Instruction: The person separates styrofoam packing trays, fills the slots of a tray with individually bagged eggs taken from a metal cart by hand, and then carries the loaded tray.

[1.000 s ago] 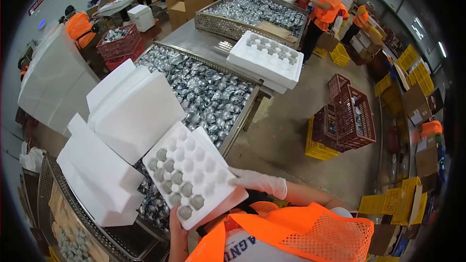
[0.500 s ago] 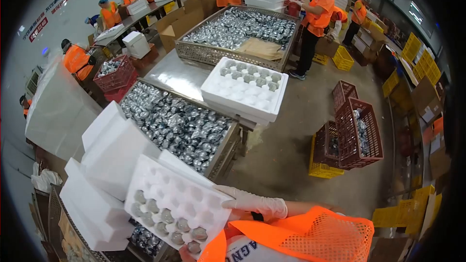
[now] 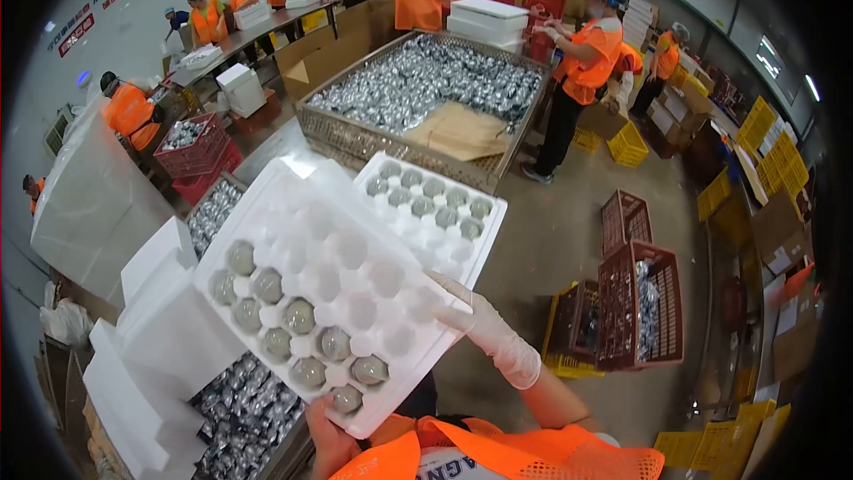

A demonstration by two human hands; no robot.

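A white foam egg tray is tilted in front of me, held at opposite ends by both hands. Greyish-green eggs sit in the hollows along its left and lower side, while the hollows on the upper right are bare. My right hand, in a white glove, grips the tray's right edge. At the lower corner my left hand grips the tray, its fingers partly hidden beneath. Behind the held tray, another foam egg tray with eggs in its far rows lies on the bench, partly covered from view.
White foam boxes stand at left beside a bin of silver-wrapped pieces. A large metal bin holds more, with cardboard inside. Red crates stand on the floor at right. Several co-workers in orange vests work farther back.
The held egg tray has come up and to the right, from low beside the foam boxes to the middle of my view. It now overlaps the tray on the bench. Both hands moved with it.
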